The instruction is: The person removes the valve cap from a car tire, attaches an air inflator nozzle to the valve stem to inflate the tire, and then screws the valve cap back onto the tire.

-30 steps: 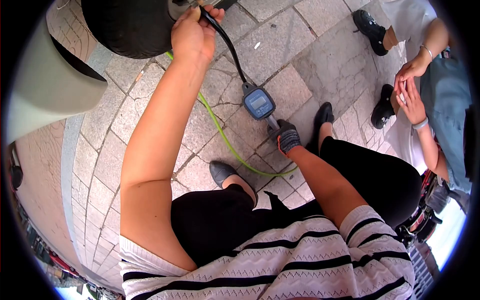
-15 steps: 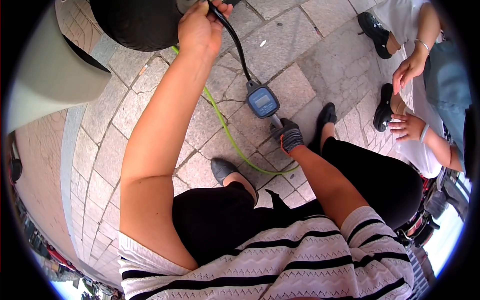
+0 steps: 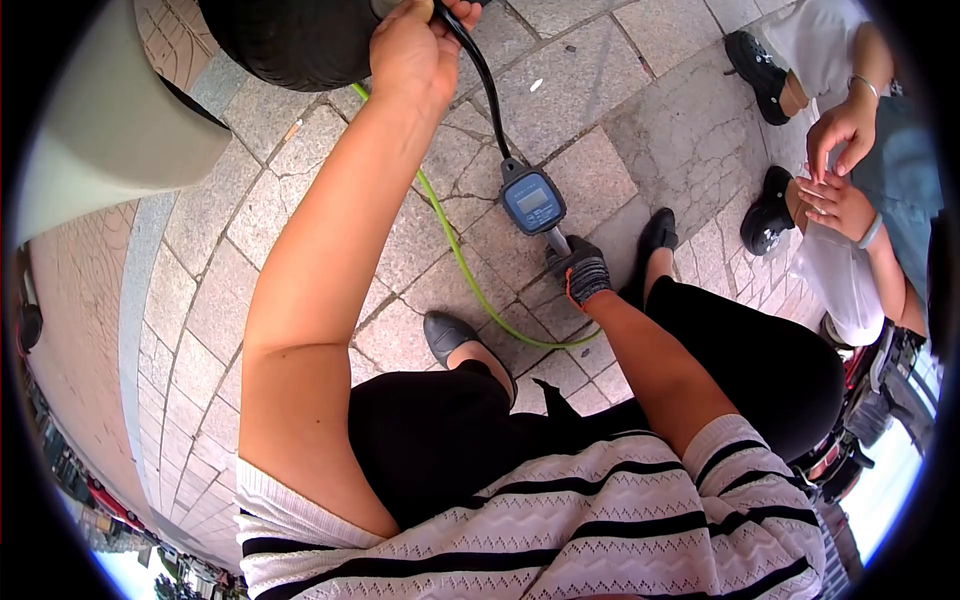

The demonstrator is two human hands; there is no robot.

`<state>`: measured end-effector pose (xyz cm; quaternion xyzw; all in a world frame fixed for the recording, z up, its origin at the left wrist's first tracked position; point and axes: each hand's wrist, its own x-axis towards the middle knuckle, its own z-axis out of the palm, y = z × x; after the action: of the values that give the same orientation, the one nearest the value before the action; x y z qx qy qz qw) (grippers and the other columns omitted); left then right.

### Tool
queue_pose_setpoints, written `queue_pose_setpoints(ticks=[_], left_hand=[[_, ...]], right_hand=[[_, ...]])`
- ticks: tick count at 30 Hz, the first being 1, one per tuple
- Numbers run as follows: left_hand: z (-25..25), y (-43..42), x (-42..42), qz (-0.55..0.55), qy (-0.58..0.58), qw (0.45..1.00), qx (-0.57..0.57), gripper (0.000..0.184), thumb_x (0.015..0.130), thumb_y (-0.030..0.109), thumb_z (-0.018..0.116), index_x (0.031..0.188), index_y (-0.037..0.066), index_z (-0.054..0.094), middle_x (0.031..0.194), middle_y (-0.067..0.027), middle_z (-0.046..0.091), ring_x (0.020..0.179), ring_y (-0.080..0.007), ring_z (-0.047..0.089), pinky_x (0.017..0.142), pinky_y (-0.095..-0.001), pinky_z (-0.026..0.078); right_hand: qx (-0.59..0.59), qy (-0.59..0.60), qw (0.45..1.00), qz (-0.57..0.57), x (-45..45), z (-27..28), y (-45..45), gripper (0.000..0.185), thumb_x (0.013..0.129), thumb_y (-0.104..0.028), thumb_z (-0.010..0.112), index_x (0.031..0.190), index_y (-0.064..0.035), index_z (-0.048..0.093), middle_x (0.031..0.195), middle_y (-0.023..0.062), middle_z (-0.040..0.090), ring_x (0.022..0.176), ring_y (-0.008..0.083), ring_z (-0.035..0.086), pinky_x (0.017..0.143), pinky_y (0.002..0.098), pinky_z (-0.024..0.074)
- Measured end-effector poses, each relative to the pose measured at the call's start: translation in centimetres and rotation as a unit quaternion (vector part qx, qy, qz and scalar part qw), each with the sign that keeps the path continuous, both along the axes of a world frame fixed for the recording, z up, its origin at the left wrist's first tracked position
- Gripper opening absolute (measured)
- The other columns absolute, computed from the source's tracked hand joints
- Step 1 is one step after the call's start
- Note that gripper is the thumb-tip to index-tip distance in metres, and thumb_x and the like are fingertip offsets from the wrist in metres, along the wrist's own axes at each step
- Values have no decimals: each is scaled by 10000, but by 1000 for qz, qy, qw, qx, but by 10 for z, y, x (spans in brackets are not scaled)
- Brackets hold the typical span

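Observation:
My bare left hand [image 3: 415, 52] is closed around the end of a black hose [image 3: 487, 85], up against the wheel hub of a black tire [image 3: 290, 45]. Its fingertips are partly cut off by the top of the view. The hose runs down to a tire inflator gauge [image 3: 532, 199] with a blue face and a small grey display; I cannot read the digits. Wearing a dark grey knit glove with an orange cuff edge, my right hand [image 3: 580, 272] grips the gauge's metal handle. A yellow-green air hose [image 3: 455, 250] curves over the paving below the gauge.
A pale vehicle panel [image 3: 120, 110] fills the upper left. Another person's hands [image 3: 840, 150] and black clogs [image 3: 768, 210] are at the right. My own dark shoes [image 3: 447, 338] stand on stone paving [image 3: 575, 90]. Parked vehicles show at the lower edges.
The other person's two hands have come together. My hands keep their holds on the hose end and the gauge handle; the view has shifted slightly.

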<state>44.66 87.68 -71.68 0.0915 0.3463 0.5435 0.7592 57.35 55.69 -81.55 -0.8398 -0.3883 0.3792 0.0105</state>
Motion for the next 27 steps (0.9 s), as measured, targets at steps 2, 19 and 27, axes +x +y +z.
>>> queue_pose_setpoints(ticks=[2, 19, 27], left_hand=[[0, 0, 0, -2, -3, 1000, 4, 143, 916, 77, 405, 866, -9, 507, 745, -102, 537, 646, -215, 545, 692, -368, 520], [-7, 6, -3, -16, -11, 1000, 22, 181, 932, 71, 368, 977, -69, 472, 842, -148, 494, 743, -232, 511, 841, -460, 480], [-6, 5, -2, -17, -1, 999, 34, 181, 933, 74, 367, 980, -63, 476, 848, -146, 497, 745, -226, 510, 833, -461, 483]], right_hand=[[-3, 2, 1000, -5, 1, -3, -1, 380, 756, -357, 571, 961, -42, 626, 830, 221, 622, 791, 355, 610, 719, 392, 489], [-7, 19, 1000, -16, 1, 3, 2, 384, 744, -336, 586, 974, -31, 619, 835, 224, 620, 797, 354, 609, 717, 381, 486], [2, 23, 999, -26, 2, 3, 0, 396, 726, -331, 612, 973, -22, 617, 832, 219, 622, 786, 344, 613, 711, 371, 487]])
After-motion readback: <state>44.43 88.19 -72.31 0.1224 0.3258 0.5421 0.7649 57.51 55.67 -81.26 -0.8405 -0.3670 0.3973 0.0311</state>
